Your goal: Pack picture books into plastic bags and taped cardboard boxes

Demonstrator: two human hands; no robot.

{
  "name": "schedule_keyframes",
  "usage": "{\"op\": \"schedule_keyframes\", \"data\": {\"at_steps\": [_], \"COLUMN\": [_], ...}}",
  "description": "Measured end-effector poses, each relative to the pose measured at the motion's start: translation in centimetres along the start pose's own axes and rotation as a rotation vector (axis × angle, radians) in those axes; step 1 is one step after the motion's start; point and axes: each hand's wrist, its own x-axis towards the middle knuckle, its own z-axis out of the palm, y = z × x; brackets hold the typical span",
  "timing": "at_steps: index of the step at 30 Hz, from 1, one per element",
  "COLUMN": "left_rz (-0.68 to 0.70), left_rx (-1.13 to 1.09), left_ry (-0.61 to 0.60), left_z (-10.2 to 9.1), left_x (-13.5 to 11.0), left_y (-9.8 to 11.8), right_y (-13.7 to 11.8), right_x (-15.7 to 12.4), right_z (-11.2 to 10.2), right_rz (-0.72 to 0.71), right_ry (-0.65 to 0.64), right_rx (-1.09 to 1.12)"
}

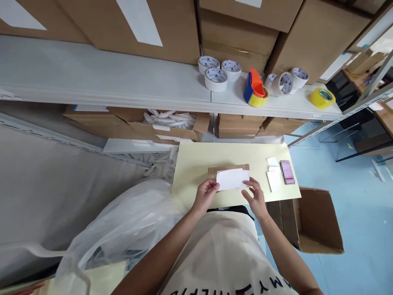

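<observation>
A white sheet of paper point(232, 179) is held at its left end between the thumb and fingers of my left hand point(206, 194). At the sheet's right end, my right hand point(255, 196) has its thumb and fingers apart, with the fingertips at the paper's edge. Partly hidden behind the paper is a flat brown cardboard piece point(213, 171) on the pale yellow table point(196, 155). To the right lie several small white cards point(274, 180) and a purple item point(287, 172) whose surface is blurred out.
Rolls of tape point(216, 80) and an orange-and-blue tape dispenser point(254, 88) stand on the grey shelf point(147, 78). Below it is a carton point(172, 131) of white pieces. A brown box point(322, 221) sits open at the table's right; a clear plastic bag point(132, 217) bulges at the left.
</observation>
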Motion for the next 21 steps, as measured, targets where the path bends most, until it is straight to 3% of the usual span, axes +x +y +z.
{"op": "schedule_keyframes", "data": {"at_steps": [5, 10, 15, 21], "left_rz": [-0.215, -0.196, -0.160, -0.235], "left_rx": [0.038, 0.288, 0.533, 0.608], "left_ry": [0.034, 0.138, 0.183, 0.182], "left_z": [1.0, 1.3, 1.1, 0.8], "left_x": [-1.4, -1.3, 0.9, 3.0], "left_y": [-1.8, -2.6, -2.2, -2.1], "right_y": [2.1, 2.9, 2.9, 3.3], "right_x": [0.9, 2.2, 4.5, 6.2], "right_z": [-0.9, -0.9, 0.0, 0.6], "right_rz": [0.196, 0.261, 0.259, 0.228], "right_ry": [-0.076, -0.110, -0.129, -0.170], "right_rx": [0.133, 0.055, -0.008, -0.094]}}
